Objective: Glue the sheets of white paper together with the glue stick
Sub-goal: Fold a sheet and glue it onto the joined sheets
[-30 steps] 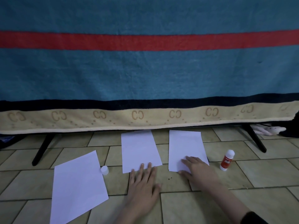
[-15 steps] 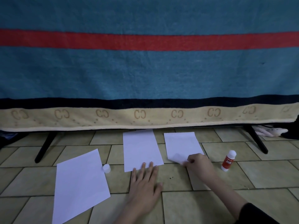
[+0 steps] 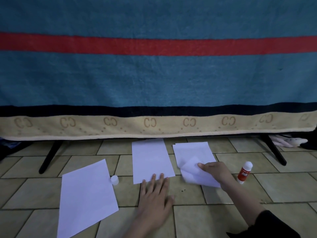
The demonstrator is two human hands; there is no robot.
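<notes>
Three groups of white paper lie on the tiled floor: a large tilted sheet (image 3: 86,196) at the left, a middle sheet (image 3: 151,158), and a right stack (image 3: 192,152). My right hand (image 3: 215,171) pinches the near corner of the top right sheet (image 3: 193,170) and lifts it, curled, off the one beneath. My left hand (image 3: 155,194) lies flat, fingers spread, its fingertips on the near edge of the middle sheet. A red and white glue stick (image 3: 244,172) stands upright just right of my right hand. Its white cap (image 3: 114,179) rests between the left and middle sheets.
A blue blanket (image 3: 154,79) with a red stripe and beige border hangs over a frame close behind the papers. Two black legs (image 3: 49,156) (image 3: 274,150) slant down to the floor at either side. A pale soft object (image 3: 289,142) lies at far right.
My right hand went from flat on the right sheet to pinching its near corner, and has lifted and curled it up. The left hand has stayed on the middle sheet.
</notes>
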